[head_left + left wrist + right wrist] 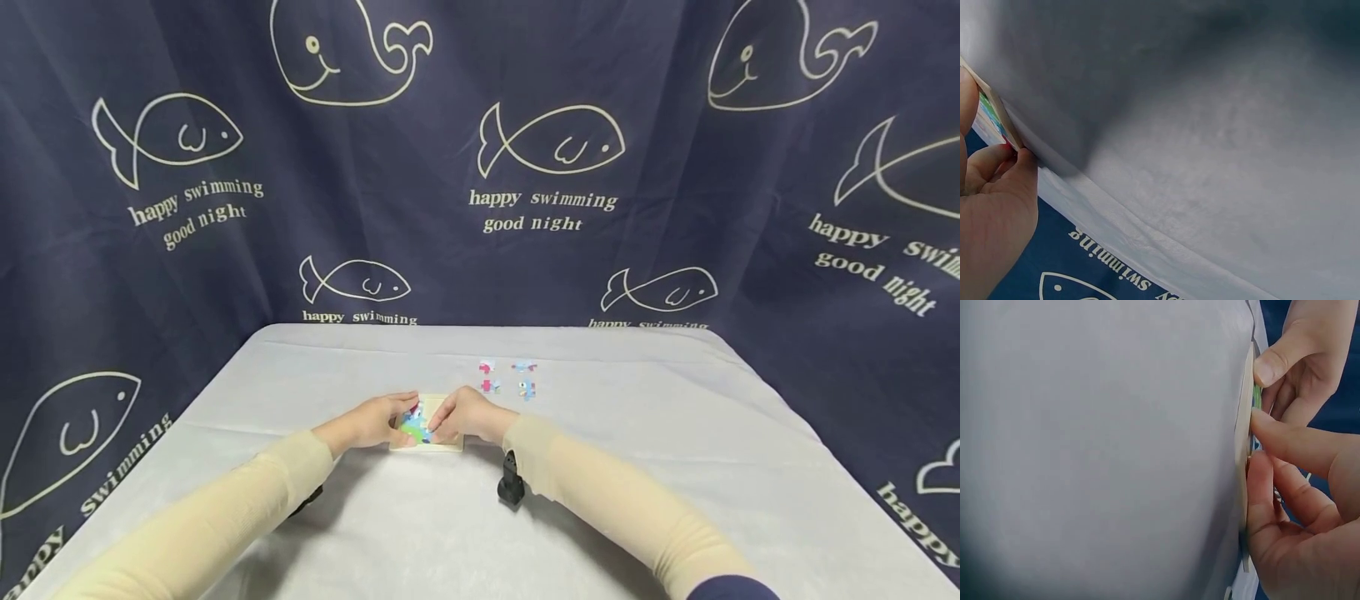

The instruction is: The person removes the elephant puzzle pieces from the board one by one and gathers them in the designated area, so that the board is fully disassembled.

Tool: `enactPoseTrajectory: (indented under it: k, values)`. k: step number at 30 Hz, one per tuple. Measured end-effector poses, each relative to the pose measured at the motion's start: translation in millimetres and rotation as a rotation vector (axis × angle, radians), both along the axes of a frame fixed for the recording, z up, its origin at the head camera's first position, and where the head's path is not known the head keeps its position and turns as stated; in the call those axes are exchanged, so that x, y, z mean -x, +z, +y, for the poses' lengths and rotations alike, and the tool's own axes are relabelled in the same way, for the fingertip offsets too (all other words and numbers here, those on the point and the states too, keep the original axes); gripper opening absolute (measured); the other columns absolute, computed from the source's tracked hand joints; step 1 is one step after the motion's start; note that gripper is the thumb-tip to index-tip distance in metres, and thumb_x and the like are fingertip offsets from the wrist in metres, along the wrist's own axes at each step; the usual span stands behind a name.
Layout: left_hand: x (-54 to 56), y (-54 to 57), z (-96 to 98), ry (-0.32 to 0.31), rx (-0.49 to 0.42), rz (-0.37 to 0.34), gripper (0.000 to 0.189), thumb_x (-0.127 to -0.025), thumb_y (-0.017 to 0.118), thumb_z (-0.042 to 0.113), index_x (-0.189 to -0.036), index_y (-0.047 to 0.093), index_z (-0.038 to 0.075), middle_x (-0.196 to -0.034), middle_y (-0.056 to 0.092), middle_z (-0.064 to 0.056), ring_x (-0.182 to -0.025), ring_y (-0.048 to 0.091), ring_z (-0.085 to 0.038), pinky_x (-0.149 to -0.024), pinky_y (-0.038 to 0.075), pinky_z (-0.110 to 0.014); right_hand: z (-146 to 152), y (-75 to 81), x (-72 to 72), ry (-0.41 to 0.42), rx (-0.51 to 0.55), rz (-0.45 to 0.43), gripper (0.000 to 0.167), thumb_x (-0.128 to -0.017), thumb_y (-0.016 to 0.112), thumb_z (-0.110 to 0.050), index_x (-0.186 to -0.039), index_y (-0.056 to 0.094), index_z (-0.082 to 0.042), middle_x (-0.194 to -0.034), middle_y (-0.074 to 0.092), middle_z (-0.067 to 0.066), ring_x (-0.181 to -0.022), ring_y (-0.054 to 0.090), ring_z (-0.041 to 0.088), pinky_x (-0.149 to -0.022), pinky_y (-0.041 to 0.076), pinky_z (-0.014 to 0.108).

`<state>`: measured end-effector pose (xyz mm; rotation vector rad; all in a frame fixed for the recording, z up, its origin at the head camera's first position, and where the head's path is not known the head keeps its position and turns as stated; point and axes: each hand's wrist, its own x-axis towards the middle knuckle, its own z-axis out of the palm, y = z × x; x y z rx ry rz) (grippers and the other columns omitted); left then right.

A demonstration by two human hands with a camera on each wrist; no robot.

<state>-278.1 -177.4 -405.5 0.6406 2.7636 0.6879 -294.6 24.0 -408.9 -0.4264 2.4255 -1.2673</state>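
Observation:
A small wooden jigsaw tray (442, 447) lies on the table, its left part filled with blue and green puzzle pieces (412, 428). My left hand (378, 421) grips the tray's left side. In the left wrist view its thumb is at one edge and the fingertips (1022, 156) at the opposite one. Over the tray's middle, my right hand (471, 413) pinches a puzzle piece low against the board, mostly hidden by the fingers. The right wrist view shows the thumb and bent fingers (1261, 481) right at the tray's surface, close to the left thumb (1269, 367).
Several loose jigsaw pieces, pink-and-white ones (487, 386) and blue ones (527, 389), lie beyond the right hand. A pale cloth covers the table (622, 400). Behind it hangs a dark blue curtain (442, 275) with fish drawings.

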Motion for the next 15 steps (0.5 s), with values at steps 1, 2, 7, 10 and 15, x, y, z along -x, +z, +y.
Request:
enactPoseTrajectory:
  k: [1, 2, 7, 10, 15]
  values:
    - [-0.1, -0.2, 0.0, 0.002, -0.002, -0.001, 0.079, -0.081, 0.077, 0.026, -0.143, 0.04, -0.005, -0.155, 0.032, -0.019, -0.143, 0.028, -0.042, -0.118, 0.022, -0.056, -0.6, -0.1, -1.0, -0.004, 0.0, 0.0, 0.011, -0.07, 0.082, 0.0, -0.079, 0.076, -0.004, -0.067, 0.066, -0.002, -0.065, 0.054, 0.011, -0.061, 0.047, 0.021]
    - [-0.3, -0.1, 0.1, 0.003, -0.004, -0.001, 0.079, -0.081, 0.077, 0.025, -0.144, 0.04, -0.005, -0.155, 0.032, -0.019, -0.143, 0.028, -0.042, -0.118, 0.022, -0.056, -1.1, -0.2, -1.7, -0.007, -0.001, 0.002, 0.011, -0.07, 0.082, 0.0, -0.078, 0.076, -0.004, -0.068, 0.067, -0.002, -0.066, 0.054, 0.011, -0.062, 0.047, 0.021]
    - [-0.5, -0.9, -0.4, 0.003, -0.004, 0.003, 0.079, -0.081, 0.077, 0.026, -0.144, 0.039, -0.005, -0.155, 0.032, -0.019, -0.143, 0.028, -0.041, -0.118, 0.022, -0.055, -1.7, 2.2, -5.6, -0.036, 0.011, -0.008, 0.017, -0.069, 0.081, 0.002, -0.084, 0.075, -0.003, -0.069, 0.061, -0.003, -0.066, 0.053, 0.01, -0.061, 0.046, 0.02]
    - [-0.6, -1.4, -0.8, -0.004, 0.002, 0.004, 0.079, -0.081, 0.076, 0.026, -0.144, 0.039, -0.004, -0.155, 0.032, -0.019, -0.143, 0.028, -0.042, -0.118, 0.022, -0.056, -2.0, 3.7, -7.4, -0.068, 0.012, -0.007, 0.019, -0.068, 0.082, 0.003, -0.085, 0.074, -0.003, -0.068, 0.058, -0.002, -0.065, 0.052, 0.011, -0.059, 0.046, 0.02]
    - [0.0, -2.2, -0.9, -0.003, 0.003, 0.001, 0.079, -0.082, 0.076, 0.027, -0.144, 0.039, -0.004, -0.155, 0.032, -0.019, -0.143, 0.028, -0.041, -0.119, 0.022, -0.055, -4.1, 3.8, -8.4, -0.107, -0.027, 0.026, 0.016, -0.068, 0.083, 0.002, -0.079, 0.075, -0.005, -0.066, 0.063, -0.001, -0.063, 0.053, 0.011, -0.059, 0.048, 0.021]
